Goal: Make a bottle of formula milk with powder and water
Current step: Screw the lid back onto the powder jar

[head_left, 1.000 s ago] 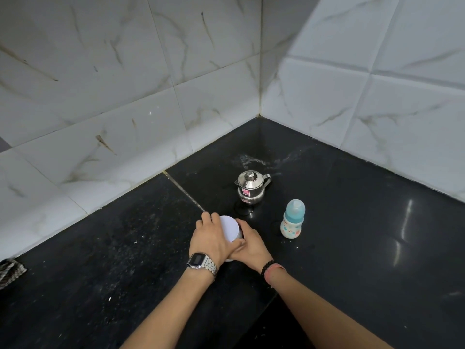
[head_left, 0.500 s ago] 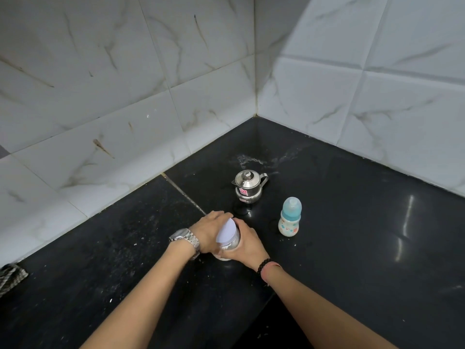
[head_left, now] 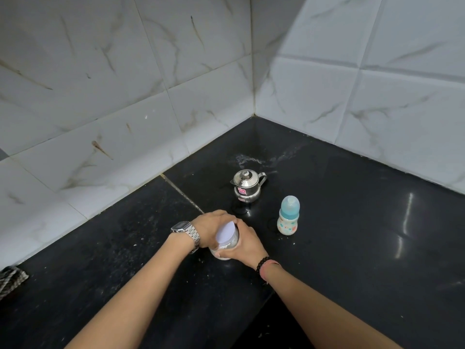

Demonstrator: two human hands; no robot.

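Observation:
A small powder jar [head_left: 227, 244] with a pale lilac lid [head_left: 224, 232] stands on the black counter [head_left: 352, 248]. My left hand [head_left: 210, 229], a metal watch on its wrist, wraps the lid from the left. From the right, my right hand [head_left: 245, 244] grips the jar's body. Past the jar to the right stands a baby bottle [head_left: 288, 217] with a blue cap over its teat. A small steel kettle [head_left: 246, 185] with its lid on stands behind the jar.
White marble-look tiled walls meet in a corner [head_left: 253, 114] behind the kettle. A striped cloth [head_left: 10, 279] lies at the counter's left edge. White specks and a powder smear [head_left: 247, 161] mark the counter near the corner.
My left hand has turned around the lid, its wrist rotating so the watch now faces up. The jar has tilted a little and stays in both hands.

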